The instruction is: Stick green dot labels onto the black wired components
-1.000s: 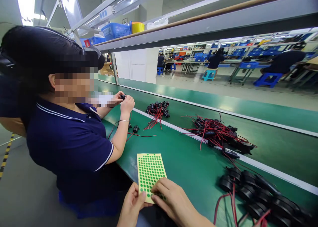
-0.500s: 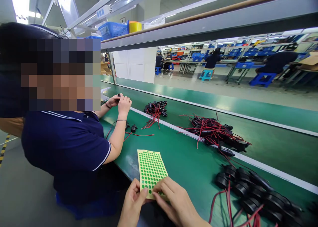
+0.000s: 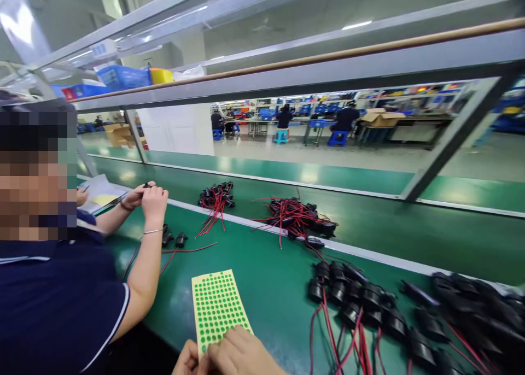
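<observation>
A pale yellow sticker sheet [image 3: 217, 296] with rows of round green dots is held tilted above the bench at the bottom centre. My left hand [image 3: 185, 359] grips its lower left corner, cut off partly by the picture's edge. Bent over the lower edge is my right hand [image 3: 241, 354], its fingers closed against the sheet. The right fingertips are hidden, so whether a single dot is between them cannot be seen. To the right of my hands lie several black cylindrical parts [image 3: 350, 296] with red wires.
A co-worker [image 3: 61, 304] sits at the left, raising a small dark part in both hands. Wired black parts also lie in a middle pile [image 3: 297, 214] and a smaller pile [image 3: 217, 197]. More crowd the right front [image 3: 471, 309]. A shelf rail [image 3: 287, 80] crosses above the green bench [image 3: 262, 271].
The view has swung to the right, showing more black parts and less of the co-worker. My right hand's fingers now lie further over the sheet's lower edge; the sheet stays held.
</observation>
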`<state>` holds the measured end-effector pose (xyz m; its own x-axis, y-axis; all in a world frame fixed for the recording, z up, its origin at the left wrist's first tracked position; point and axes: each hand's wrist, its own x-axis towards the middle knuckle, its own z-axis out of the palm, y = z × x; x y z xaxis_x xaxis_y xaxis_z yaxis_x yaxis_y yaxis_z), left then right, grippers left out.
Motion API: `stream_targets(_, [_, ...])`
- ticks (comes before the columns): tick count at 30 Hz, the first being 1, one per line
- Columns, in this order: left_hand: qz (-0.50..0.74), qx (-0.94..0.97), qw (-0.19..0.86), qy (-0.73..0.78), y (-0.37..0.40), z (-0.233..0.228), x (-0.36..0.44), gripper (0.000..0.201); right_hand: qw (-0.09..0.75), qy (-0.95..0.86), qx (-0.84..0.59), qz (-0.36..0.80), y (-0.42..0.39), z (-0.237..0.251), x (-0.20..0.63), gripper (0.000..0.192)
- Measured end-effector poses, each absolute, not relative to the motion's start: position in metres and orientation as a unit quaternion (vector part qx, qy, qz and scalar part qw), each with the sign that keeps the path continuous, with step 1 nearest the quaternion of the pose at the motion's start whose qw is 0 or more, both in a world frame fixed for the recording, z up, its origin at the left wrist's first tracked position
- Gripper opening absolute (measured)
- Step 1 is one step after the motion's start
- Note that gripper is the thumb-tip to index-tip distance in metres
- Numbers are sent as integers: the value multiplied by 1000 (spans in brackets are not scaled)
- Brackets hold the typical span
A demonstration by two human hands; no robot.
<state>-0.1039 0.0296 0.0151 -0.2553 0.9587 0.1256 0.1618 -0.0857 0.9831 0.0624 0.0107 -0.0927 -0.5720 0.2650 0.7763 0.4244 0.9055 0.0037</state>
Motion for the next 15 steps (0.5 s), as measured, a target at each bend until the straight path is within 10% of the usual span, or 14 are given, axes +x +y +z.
stream_targets(5, [562, 547, 219, 581, 207, 107, -174, 27, 367, -896, -230, -92, 46, -92, 75, 34])
stream_targets(15, [490, 635, 28, 596, 270, 65, -227, 28, 291, -748, -597, -8, 253, -2, 329, 34])
